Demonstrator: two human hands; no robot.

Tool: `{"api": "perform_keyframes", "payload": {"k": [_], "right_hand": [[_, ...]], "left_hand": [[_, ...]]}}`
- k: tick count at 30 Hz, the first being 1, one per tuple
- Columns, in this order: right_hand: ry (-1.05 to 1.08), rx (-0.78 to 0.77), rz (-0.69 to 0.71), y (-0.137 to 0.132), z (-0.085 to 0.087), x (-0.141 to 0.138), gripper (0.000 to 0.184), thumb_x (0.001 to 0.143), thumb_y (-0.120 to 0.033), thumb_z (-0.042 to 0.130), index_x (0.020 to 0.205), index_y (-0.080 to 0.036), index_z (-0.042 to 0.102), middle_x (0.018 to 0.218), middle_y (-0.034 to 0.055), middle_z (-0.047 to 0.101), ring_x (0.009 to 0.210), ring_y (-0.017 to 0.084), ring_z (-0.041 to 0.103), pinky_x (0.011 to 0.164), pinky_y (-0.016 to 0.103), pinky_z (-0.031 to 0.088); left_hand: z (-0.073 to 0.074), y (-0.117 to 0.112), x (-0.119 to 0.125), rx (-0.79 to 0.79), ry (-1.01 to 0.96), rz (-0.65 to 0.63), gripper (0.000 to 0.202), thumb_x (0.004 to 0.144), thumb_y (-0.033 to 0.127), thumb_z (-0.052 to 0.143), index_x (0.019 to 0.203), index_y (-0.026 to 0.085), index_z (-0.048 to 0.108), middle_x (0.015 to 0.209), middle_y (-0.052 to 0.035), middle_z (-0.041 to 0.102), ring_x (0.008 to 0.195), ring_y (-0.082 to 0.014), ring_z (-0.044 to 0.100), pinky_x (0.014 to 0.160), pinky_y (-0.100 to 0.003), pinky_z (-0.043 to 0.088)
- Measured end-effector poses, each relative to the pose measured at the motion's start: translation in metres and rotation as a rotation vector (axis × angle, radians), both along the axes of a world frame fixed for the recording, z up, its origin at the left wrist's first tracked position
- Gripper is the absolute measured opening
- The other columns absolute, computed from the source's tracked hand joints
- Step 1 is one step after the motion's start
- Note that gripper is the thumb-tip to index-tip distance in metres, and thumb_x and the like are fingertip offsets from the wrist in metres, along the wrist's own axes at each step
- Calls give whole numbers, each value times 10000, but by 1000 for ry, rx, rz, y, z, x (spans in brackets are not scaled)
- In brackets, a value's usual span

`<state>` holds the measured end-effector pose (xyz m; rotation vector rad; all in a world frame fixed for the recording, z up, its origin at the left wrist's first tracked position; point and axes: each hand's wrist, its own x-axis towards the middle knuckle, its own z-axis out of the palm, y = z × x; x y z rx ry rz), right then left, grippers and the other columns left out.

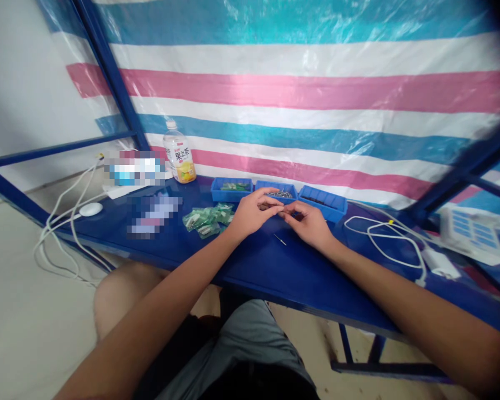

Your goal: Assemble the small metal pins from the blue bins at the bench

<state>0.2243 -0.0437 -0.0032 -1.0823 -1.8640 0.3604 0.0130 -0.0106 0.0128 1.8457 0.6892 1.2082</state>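
Observation:
My left hand (252, 211) and my right hand (308, 222) meet over the blue table (250, 266), fingertips pinched together around something small that I cannot make out. Just beyond them stand three shallow blue trays: the left tray (230, 189) with green pieces, the middle tray (277, 191) with small metal parts, and the right tray (321, 203) with dark parts. A thin metal pin (280, 239) lies on the table below my hands. A heap of small green packets (208, 218) sits to the left of my left hand.
A bottle of yellow tea (179, 153) stands at the back left. White cables (66, 222) and a white puck hang off the table's left end. Another white cable (389, 244) with a plug lies at the right. A striped tarp hangs behind.

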Motion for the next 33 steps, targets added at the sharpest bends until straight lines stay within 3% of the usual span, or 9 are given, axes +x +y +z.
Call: {"api": "perform_keyframes", "payload": {"k": [3, 5, 9, 14, 21, 24, 28, 33], "right_hand": [[72, -95, 36, -2, 2, -2, 305, 1000, -521, 671, 963, -241, 787, 910, 50, 760, 808, 227, 684, 723, 368, 525], [148, -177, 65, -3, 4, -3, 367, 994, -583, 660, 960, -236, 773, 869, 43, 745, 716, 206, 653, 657, 351, 516], [212, -237, 105, -5, 7, -5, 400, 980, -619, 669, 945, -228, 747, 829, 32, 720, 613, 171, 599, 590, 329, 507], [191, -186, 110, -5, 9, -5, 379, 959, -600, 699, 966, -225, 750, 871, 41, 720, 633, 167, 609, 607, 329, 555], [146, -161, 117, -4, 8, -3, 384, 975, -617, 661, 944, -244, 741, 922, 54, 734, 629, 178, 632, 616, 355, 583], [128, -197, 120, -4, 6, -3, 419, 983, -640, 648, 909, -235, 728, 895, 52, 734, 617, 176, 630, 590, 341, 561], [173, -264, 117, 1, 1, -3, 448, 1005, -662, 604, 995, -229, 720, 874, 41, 739, 591, 160, 607, 559, 315, 520], [216, -278, 1, 18, 2, 3, 491, 1010, -677, 568, 1011, -216, 736, 851, 44, 748, 594, 164, 598, 544, 305, 474]], "left_hand": [[2, -1, 0, 50, 37, 50, 492, 908, 265, 800, 1382, 204, 683, 1254, -120, 788, 1085, -237, 762, 875, -335, 610], [2, -1, -1, 108, 86, 66, 360, 940, 303, 775, 1287, 211, 754, 1308, -117, 764, 1138, -242, 740, 872, -335, 605], [2, 1, -3, 192, 171, 30, 212, 1006, 359, 703, 1095, 218, 834, 1231, -96, 786, 1119, -231, 736, 945, -370, 589], [2, 4, -5, 196, 172, 6, 206, 979, 309, 743, 1153, 266, 845, 1242, -86, 777, 1077, -222, 737, 946, -376, 587], [4, 2, -5, 193, 157, -8, 166, 963, 301, 758, 1095, 280, 856, 1257, -78, 761, 1118, -223, 724, 979, -389, 578], [4, 1, -4, 169, 160, 23, 187, 972, 337, 747, 1105, 251, 847, 1247, -87, 765, 1118, -229, 725, 959, -374, 580], [3, 1, -4, 155, 158, 86, 244, 1003, 358, 700, 1173, 227, 817, 1232, -91, 774, 1119, -226, 726, 883, -324, 575], [2, 2, -4, 106, 149, 220, 251, 1017, 383, 679, 1144, 209, 808, 1184, -86, 802, 1094, -236, 735, 891, -335, 573]]}}
